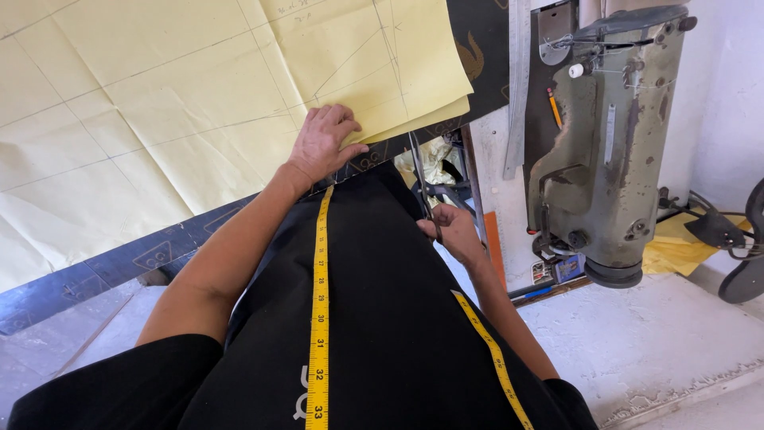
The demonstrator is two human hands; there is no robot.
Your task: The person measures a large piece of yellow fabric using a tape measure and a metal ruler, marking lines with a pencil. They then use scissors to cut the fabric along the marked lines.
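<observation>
Yellow paper (199,103): large creased pattern sheets, layered, lying flat on the dark cutting surface (103,267) with pencil lines drawn across them; lower right corner sits just ahead of the person's body.
Handling: likely very light, thin and floppy — tears and creases easily, slides on the layer below; best pinned flat with a spread palm close to the cut line, not pinched or lifted.
Left hand (325,142): palm down on the paper's lower edge, fingers slightly spread and pressing flat, gripping nothing.
Right hand (452,231): closed around the handles of the scissors (420,185); blades point up toward the paper's edge, near the left hand.
Blade gap: cannot tell, too thin to read.
Tape measure (320,302): yellow, draped around the neck, hanging down the black shirt in two strips.
Sewing machine (609,143): worn grey-green industrial head, just right of the table — a pencil rests beside it.
Labels: small blue-and-white sticker at the machine's base (567,269); print too small to make out.
Loose yellow sheet (676,243): lying behind the machine, right side.
</observation>
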